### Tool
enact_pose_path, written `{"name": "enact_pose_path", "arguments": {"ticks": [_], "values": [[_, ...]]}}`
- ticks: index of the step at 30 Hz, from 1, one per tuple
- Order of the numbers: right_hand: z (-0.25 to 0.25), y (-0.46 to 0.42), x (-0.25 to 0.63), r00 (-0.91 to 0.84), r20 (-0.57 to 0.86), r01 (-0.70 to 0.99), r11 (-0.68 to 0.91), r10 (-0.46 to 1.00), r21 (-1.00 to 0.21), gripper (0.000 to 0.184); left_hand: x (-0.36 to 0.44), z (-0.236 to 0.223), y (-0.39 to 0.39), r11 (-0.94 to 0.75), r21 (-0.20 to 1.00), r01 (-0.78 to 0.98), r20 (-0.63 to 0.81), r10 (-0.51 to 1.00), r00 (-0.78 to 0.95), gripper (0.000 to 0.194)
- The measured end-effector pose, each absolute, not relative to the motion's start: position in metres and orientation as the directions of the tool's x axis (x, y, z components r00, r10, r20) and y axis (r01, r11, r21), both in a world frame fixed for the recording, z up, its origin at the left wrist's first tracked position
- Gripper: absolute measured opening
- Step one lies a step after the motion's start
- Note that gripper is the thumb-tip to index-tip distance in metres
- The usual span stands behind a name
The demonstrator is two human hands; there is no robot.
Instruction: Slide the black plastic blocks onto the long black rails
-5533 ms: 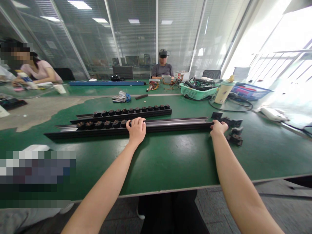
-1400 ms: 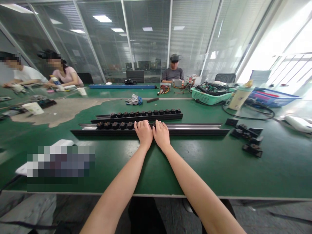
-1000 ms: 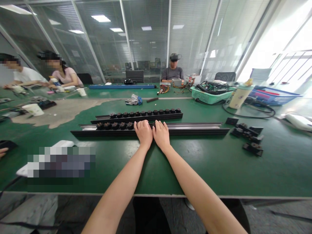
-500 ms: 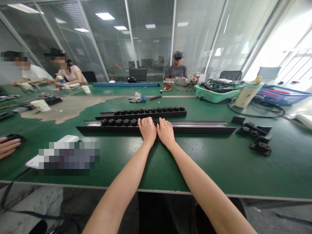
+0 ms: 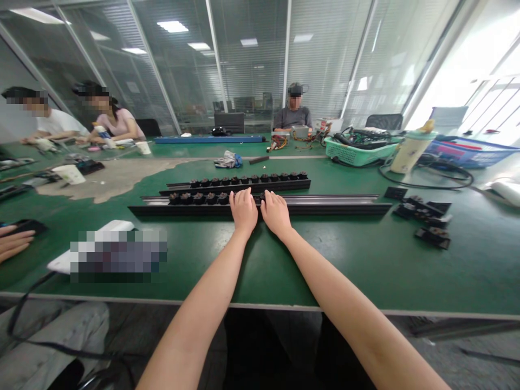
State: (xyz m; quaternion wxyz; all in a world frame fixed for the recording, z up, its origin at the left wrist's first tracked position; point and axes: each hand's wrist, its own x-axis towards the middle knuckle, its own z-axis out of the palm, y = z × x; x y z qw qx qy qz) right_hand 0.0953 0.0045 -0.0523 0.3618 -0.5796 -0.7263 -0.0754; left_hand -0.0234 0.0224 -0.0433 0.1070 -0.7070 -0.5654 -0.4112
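My left hand [image 5: 244, 212] and my right hand [image 5: 276, 214] lie side by side, palms down, on a long black rail with a metal top strip [image 5: 325, 205]. Their fingertips almost meet at the rail's middle. My left hand is next to a row of dark blocks [image 5: 197, 198] mounted on the rail's left part. Behind it runs a second black rail [image 5: 284, 185] carrying a similar row of blocks [image 5: 247, 179]. Several loose black blocks [image 5: 433, 237] lie on the green table [image 5: 345, 260] to the right.
A green basket of cables [image 5: 361, 151], a bottle [image 5: 410, 154] and a blue crate [image 5: 467, 153] stand at the far right. A crumpled cloth [image 5: 228, 160] lies behind the rails. A co-worker [image 5: 294, 116] sits across the table, and another person's hand [image 5: 12, 241] rests at the left edge.
Since the oldest frame my right hand has slid left along the rail to meet my left hand. In the last half second the hands stayed put and the view shifted only slightly.
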Motion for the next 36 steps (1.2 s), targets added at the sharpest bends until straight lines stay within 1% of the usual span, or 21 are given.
{"name": "enact_pose_path", "arguments": {"ticks": [6, 14, 21, 31, 36], "values": [[-0.049, 0.003, 0.097, -0.069, 0.61, 0.899, 0.315, 0.789, -0.305, 0.045, -0.022, -0.043, 0.023, -0.33, 0.307, 0.893, 0.705, 0.709, 0.02, 0.044], [-0.041, 0.003, 0.094, -0.017, 0.618, 0.899, 0.283, 0.786, -0.335, 0.037, -0.022, -0.042, 0.025, -0.32, 0.327, 0.889, 0.69, 0.724, 0.007, 0.044], [-0.031, 0.003, 0.093, 0.008, 0.561, 0.906, 0.232, 0.828, -0.355, 0.028, -0.024, -0.041, 0.025, -0.324, 0.325, 0.888, 0.684, 0.729, 0.015, 0.043], [-0.026, 0.001, 0.1, -0.023, 0.529, 0.89, 0.258, 0.848, -0.375, 0.032, -0.027, -0.04, 0.025, -0.333, 0.293, 0.896, 0.677, 0.734, 0.052, 0.045], [-0.026, -0.001, 0.101, 0.011, 0.517, 0.896, 0.222, 0.856, -0.386, 0.036, -0.028, -0.039, 0.023, -0.345, 0.276, 0.897, 0.674, 0.735, 0.075, 0.045]]}}
